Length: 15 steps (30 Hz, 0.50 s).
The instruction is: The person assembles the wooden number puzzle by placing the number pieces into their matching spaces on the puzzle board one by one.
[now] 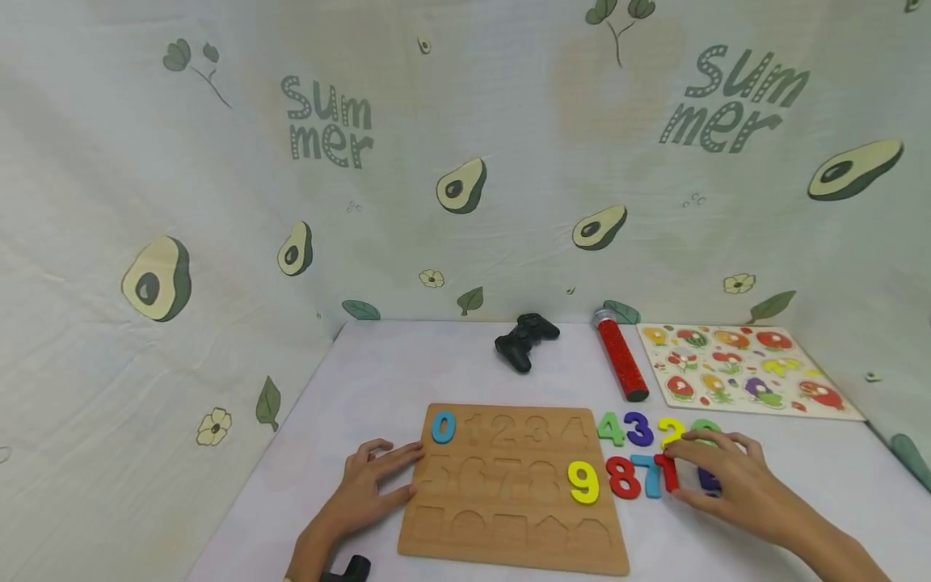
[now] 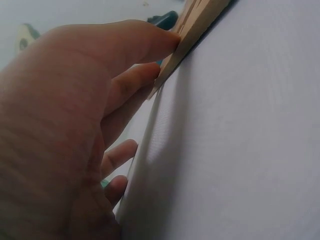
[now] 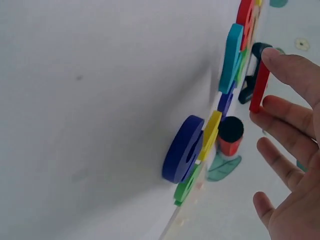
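My right hand (image 1: 727,477) pinches a red number 1 (image 1: 666,472) between thumb and fingertips; the right wrist view shows that number 1 (image 3: 260,87) lifted off the table. My left hand (image 1: 371,489) touches the left edge of a wooden number board (image 1: 509,503) with its thumb and fingertips, the fingers extended. A blue 0 (image 1: 436,427) sits in the board's top-left recess. At the board's right side lies a yellow 9 (image 1: 592,485). Near the right hand are a red 8 (image 1: 623,478), a light-blue 7 (image 1: 651,478) and a dark-blue number (image 3: 175,155), partly hidden in the head view.
Behind these lie a green 4 (image 1: 612,432), a purple 3 (image 1: 643,430), a yellow 2 (image 1: 672,426) and a partly covered green number (image 1: 705,424). Farther back are a black game controller (image 1: 520,343), a red microphone (image 1: 622,360) and a fruit puzzle board (image 1: 735,396).
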### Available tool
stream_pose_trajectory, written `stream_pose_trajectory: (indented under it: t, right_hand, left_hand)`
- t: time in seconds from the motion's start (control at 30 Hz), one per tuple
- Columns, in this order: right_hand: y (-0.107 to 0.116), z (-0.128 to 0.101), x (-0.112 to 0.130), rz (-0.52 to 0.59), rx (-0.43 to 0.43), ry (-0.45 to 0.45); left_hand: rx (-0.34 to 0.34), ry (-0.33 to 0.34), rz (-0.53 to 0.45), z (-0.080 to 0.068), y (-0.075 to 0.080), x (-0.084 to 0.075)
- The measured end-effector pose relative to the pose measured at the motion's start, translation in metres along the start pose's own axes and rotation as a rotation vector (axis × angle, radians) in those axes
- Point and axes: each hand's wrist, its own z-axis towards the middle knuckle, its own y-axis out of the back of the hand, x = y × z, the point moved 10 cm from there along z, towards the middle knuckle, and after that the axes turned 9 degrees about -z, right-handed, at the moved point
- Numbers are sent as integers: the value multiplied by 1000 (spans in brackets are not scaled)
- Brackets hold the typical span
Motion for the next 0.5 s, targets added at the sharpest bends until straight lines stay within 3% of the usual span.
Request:
stream_pose_trajectory:
  t: [0.5]
  right_hand:
    - [13,15,31,-33,-75,91]
  left_hand:
    - [5,-10,-21,-1,0,-1]
